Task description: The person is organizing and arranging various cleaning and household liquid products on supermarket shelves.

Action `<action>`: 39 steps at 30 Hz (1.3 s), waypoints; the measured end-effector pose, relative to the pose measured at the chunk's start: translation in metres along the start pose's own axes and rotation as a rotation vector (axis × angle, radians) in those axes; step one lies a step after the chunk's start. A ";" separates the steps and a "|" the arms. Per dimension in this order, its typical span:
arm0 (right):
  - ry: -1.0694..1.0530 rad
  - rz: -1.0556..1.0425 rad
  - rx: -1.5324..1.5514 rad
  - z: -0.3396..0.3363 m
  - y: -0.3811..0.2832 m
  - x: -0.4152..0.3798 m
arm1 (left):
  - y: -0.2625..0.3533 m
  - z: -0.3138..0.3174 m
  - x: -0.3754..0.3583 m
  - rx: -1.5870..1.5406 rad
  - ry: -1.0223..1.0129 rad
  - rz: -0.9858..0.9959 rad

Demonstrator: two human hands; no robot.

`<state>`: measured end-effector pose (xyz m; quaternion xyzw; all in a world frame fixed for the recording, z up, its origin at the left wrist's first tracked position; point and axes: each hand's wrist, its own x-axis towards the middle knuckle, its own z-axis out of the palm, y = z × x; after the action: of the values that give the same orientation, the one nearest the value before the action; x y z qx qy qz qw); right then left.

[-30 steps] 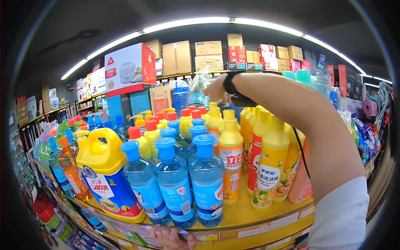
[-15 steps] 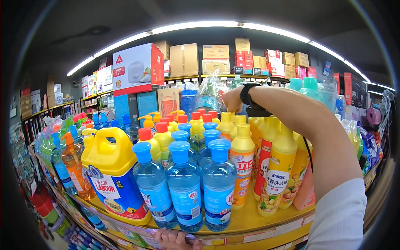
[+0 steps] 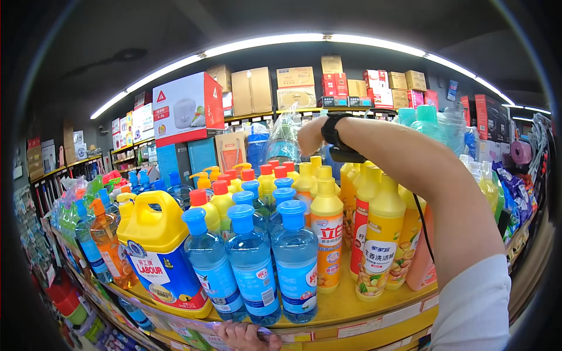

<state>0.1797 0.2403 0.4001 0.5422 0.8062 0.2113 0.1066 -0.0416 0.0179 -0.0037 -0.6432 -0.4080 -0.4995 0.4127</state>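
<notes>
Shelf point(image 3: 335, 306) fills most of my head view, yellow, packed with upright bottles. I've got the right hand point(image 3: 310, 137) out over them at the back, black wristband point(image 3: 335, 131) on, fingers mostly turned away. Can't tell from here if they're apart or clamped on something. Nearest thing is the clear-plastic-wrapped item point(image 3: 284, 139), just beside the hand on its left, behind the bottle rows; can't make out contact.

Left hand point(image 3: 249, 336) is low at the front lip, fingers curled at the end of a purple-edged strip point(image 3: 196, 331). Whether it's clamped on that, I can't tell; the lower part is cut off by the view.

Front row, left to right: yellow-and-blue jug point(image 3: 161, 257), three blue-capped bottles point(image 3: 252, 272), orange-labelled bottle point(image 3: 328, 243), ginger-print bottle point(image 3: 379, 245). Red-capped bottles point(image 3: 221, 203) stand behind the blue caps. Black cord point(image 3: 424, 234) hangs below my right forearm, white sleeve point(image 3: 474, 304) at the elbow. Boxed cooker point(image 3: 186, 110) and cartons point(image 3: 252, 90) sit well behind.
</notes>
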 end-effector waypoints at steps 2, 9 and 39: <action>0.129 0.044 0.163 -0.005 -0.006 -0.007 | 0.001 -0.001 0.000 -0.001 -0.002 -0.011; -0.110 -0.040 0.197 -0.003 -0.029 -0.026 | 0.003 -0.001 0.004 -0.039 0.001 -0.037; 0.034 0.031 0.146 -0.035 -0.027 -0.101 | 0.004 0.000 0.008 -0.052 0.028 -0.035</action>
<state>0.1828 0.1313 0.4129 0.5574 0.8127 0.1628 0.0494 -0.0365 0.0170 0.0036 -0.6393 -0.4004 -0.5261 0.3927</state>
